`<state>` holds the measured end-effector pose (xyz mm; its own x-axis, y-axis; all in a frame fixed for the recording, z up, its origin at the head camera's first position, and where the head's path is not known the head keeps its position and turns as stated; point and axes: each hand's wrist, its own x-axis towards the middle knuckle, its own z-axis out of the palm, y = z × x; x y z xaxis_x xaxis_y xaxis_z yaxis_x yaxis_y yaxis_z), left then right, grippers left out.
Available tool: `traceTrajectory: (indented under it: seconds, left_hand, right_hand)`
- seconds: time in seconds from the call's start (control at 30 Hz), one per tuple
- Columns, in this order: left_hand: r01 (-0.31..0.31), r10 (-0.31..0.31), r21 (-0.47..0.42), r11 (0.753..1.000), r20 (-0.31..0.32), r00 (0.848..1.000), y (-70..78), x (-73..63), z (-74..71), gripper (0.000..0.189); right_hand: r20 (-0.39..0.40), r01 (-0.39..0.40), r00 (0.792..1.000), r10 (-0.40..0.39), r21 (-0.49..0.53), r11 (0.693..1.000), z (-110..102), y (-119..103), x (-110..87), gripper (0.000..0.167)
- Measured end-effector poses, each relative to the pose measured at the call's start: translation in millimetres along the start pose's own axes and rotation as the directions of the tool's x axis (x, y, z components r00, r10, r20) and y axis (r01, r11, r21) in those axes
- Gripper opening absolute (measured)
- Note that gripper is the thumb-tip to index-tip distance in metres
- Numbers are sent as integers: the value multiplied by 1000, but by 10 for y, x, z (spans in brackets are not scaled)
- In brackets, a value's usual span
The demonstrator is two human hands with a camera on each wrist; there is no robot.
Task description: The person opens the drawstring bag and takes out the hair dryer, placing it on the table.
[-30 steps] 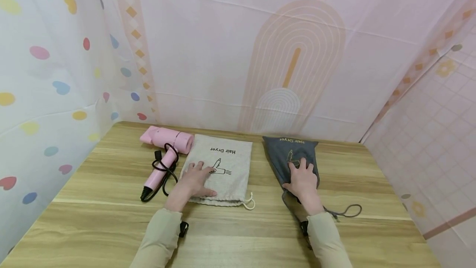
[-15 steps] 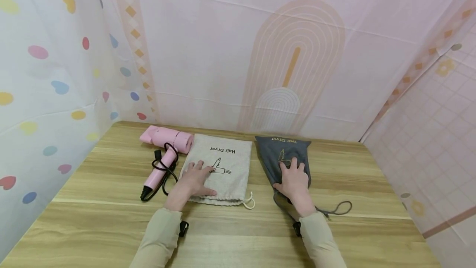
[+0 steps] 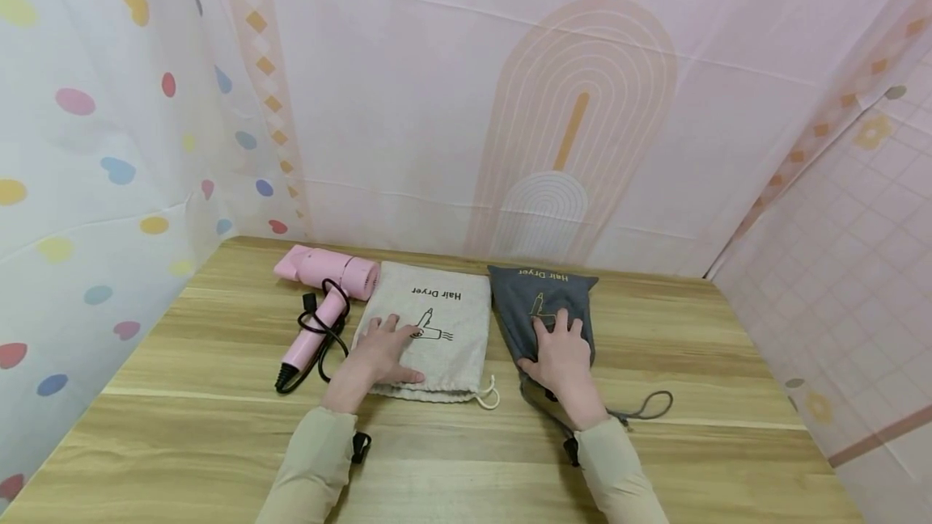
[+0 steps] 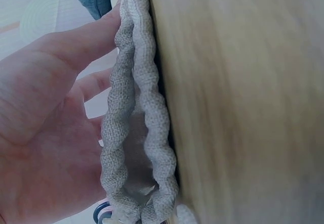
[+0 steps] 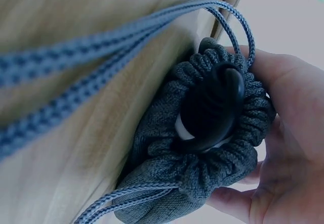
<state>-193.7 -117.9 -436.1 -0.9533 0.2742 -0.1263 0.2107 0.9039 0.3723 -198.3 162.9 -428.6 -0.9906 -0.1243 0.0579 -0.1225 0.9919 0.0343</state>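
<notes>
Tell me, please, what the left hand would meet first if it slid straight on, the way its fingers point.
Sliding over the pale bag it rests on, the left hand would probably meet the patterned backdrop behind the table first, though how far back it hangs is unclear.

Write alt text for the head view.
A person's left hand rests on a pale drawstring bag while their right hand holds a dark gray bag on a wood-grain table. A pink hair dryer with a black cord lies beside the pale one.

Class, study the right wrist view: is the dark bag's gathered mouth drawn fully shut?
No: the dark bag gapes open at its gathered end, where a black object shows inside.
</notes>
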Motion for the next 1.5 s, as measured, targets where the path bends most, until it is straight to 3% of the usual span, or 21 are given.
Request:
traceTrajectory:
  seconds: [0.17, 0.27, 0.37, 0.5, 0.57, 0.7, 0.8, 0.87, 1.0, 1.1, 1.33, 1.4, 1.5]
  left_hand:
    - [6, -6, -8, 1000, -4, 1000, -11, -20, -4, 77]
    - [7, -7, -5, 1000, -15, 1000, -15, -22, 0, 77]
    - [4, -4, 4, 1000, -28, 1000, -10, -15, 14, 76]
    - [-1, 1, 12, 1000, -42, 999, 38, -14, 32, 75]
    - [-17, 18, 14, 1000, -52, 998, 90, -14, 39, 71]
    - [-103, 105, 17, 994, -119, 987, 236, -7, 61, 52]
    - [-185, 182, 3, 983, -199, 963, 376, 25, 109, 36]
    - [-251, 244, 4, 968, -254, 936, 479, 58, 149, 29]
    - [-387, 393, 87, 918, -336, 856, 709, 130, 223, 23]
    - [-436, 453, 130, 891, -346, 822, 886, 169, 267, 24]
    - [-470, 504, 180, 864, -313, 805, 1151, 254, 409, 29]
    - [-465, 506, 202, 862, -300, 809, 1190, 276, 446, 31]
    - [-443, 494, 229, 867, -267, 827, 1242, 299, 476, 35]
  right_hand:
    - [-51, 44, 998, -39, 99, 994, 0, 71, -38, 70]
    - [-90, 99, 993, -81, 218, 971, -6, 183, -69, 64]
    - [-111, 164, 985, -133, 349, 923, -16, 323, -95, 59]
    - [-97, 208, 978, -184, 510, 835, -35, 501, -135, 59]
    - [-90, 205, 978, -187, 539, 817, -46, 577, -158, 60]
    - [-103, 201, 980, -173, 503, 841, -87, 653, -223, 56]
    - [-121, 228, 974, -194, 451, 863, -101, 670, -266, 47]
    - [-133, 262, 965, -226, 429, 864, -90, 678, -283, 42]
    - [-125, 302, 953, -275, 407, 862, -70, 681, -304, 40]
    - [-115, 314, 949, -292, 390, 866, -57, 666, -322, 40]
    - [-115, 304, 953, -282, 333, 892, -43, 601, -354, 40]
    - [-108, 295, 956, -274, 325, 899, -42, 586, -359, 40]
    - [-116, 288, 957, -265, 323, 901, -35, 575, -358, 40]
